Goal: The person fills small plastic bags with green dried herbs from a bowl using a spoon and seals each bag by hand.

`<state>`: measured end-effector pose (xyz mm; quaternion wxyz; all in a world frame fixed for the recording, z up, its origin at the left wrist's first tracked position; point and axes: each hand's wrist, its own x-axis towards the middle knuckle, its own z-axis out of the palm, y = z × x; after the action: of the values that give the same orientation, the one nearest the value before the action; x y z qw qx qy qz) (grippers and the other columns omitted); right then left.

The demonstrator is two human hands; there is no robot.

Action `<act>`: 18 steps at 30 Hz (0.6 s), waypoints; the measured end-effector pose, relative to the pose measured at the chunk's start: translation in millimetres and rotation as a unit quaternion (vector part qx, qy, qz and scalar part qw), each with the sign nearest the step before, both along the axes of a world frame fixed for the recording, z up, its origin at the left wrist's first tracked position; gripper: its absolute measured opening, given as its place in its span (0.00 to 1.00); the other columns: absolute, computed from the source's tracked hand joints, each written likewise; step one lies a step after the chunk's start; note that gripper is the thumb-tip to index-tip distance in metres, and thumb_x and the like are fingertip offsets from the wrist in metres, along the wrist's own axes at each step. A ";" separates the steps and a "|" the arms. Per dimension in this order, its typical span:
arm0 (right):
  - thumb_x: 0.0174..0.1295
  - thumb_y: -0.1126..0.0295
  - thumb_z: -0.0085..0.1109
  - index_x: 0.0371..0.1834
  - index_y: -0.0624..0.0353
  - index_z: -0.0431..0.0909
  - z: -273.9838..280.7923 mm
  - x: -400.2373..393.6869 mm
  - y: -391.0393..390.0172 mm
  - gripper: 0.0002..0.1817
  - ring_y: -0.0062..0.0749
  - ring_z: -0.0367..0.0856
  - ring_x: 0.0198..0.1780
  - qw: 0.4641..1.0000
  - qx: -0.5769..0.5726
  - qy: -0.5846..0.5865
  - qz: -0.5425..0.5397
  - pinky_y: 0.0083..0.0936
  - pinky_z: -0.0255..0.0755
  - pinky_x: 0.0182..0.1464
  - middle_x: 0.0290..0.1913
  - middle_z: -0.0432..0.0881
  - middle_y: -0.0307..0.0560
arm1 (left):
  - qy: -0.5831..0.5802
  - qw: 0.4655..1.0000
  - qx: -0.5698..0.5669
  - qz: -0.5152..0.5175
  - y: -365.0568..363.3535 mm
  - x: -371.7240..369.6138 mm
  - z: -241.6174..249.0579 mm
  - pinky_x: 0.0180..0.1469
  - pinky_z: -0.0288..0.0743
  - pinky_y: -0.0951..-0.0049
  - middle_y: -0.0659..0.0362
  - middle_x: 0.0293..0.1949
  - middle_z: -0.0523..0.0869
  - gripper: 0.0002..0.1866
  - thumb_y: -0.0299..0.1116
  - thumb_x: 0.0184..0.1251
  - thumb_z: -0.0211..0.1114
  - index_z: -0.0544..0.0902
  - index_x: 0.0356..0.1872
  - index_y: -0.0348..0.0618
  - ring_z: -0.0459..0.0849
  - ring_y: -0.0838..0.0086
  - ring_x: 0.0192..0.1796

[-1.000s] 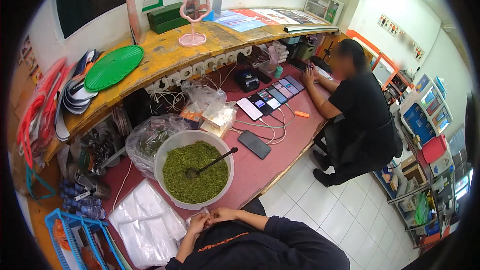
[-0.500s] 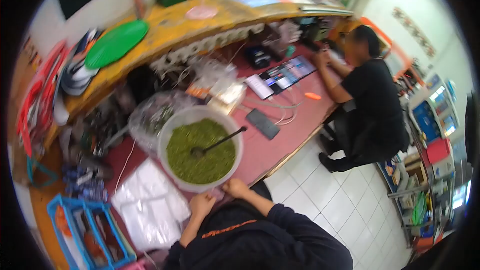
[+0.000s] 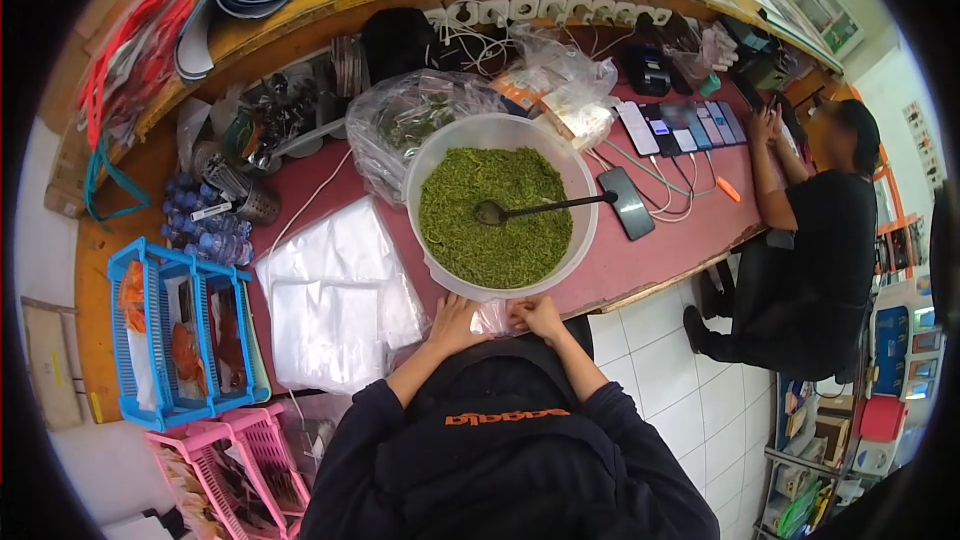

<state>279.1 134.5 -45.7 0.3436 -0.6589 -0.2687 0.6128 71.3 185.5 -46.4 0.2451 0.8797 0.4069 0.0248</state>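
Observation:
A small clear plastic bag [image 3: 492, 319] lies at the table's front edge, just below a large white tub [image 3: 418, 240] of chopped green stuff [image 3: 490, 255]. My right hand [image 3: 540, 317] pinches the bag's right side. At its left side is my left hand [image 3: 455, 325], its fingers pointing forward near the bag; whether they grip it is unclear. A dark spoon [image 3: 545, 207] rests in the green stuff, its handle over the tub's right rim. Stacked clear bags [image 3: 330, 300] lie left of the tub.
Beyond the tub is a large clear bag [image 3: 400, 135]. To the right are a dark phone [image 3: 627, 203], more phones [image 3: 680, 127] with cables, and a seated person [image 3: 820, 230]. Blue baskets [image 3: 190, 340] and a pink basket [image 3: 235, 460] stand at left.
The camera view has turned, so the tub and hands appear further right. The small bag between my hands now shows more clearly, and my left hand's fingers look more extended.

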 end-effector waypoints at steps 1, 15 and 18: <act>0.62 0.76 0.60 0.46 0.65 0.82 1.2 0.3 2.2 0.10 0.24 0.85 0.31 1.000 0.003 -0.003 0.004 0.20 0.77 0.33 0.34 0.85 0.42 | -0.006 1.000 0.017 0.001 0.3 0.2 -3.0 0.59 0.60 0.55 0.50 0.60 0.72 0.47 0.56 0.38 0.77 0.72 0.62 0.44 0.65 0.56 0.64; 0.65 0.75 0.48 0.40 0.64 0.86 31.2 -1.8 -6.4 0.13 0.20 0.79 0.32 0.991 0.110 -0.080 0.016 0.18 0.71 0.34 0.36 0.85 0.39 | -0.095 0.962 0.252 -0.043 -7.3 -10.1 10.7 0.49 0.67 0.62 0.59 0.45 0.77 0.21 0.44 0.49 0.73 0.81 0.43 0.47 0.75 0.64 0.51; 0.63 0.80 0.44 0.44 0.69 0.83 11.3 3.7 -7.6 0.16 0.24 0.83 0.38 0.995 0.089 -0.046 0.022 0.22 0.76 0.42 0.39 0.87 0.47 | -0.097 0.972 0.185 -0.107 -8.4 -12.9 9.1 0.48 0.68 0.62 0.60 0.42 0.78 0.17 0.43 0.51 0.72 0.81 0.40 0.48 0.76 0.65 0.49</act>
<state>282.9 126.8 -34.4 0.3752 -0.6467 -0.3522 0.5630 58.4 177.2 -37.2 0.1173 0.9417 0.2726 0.1585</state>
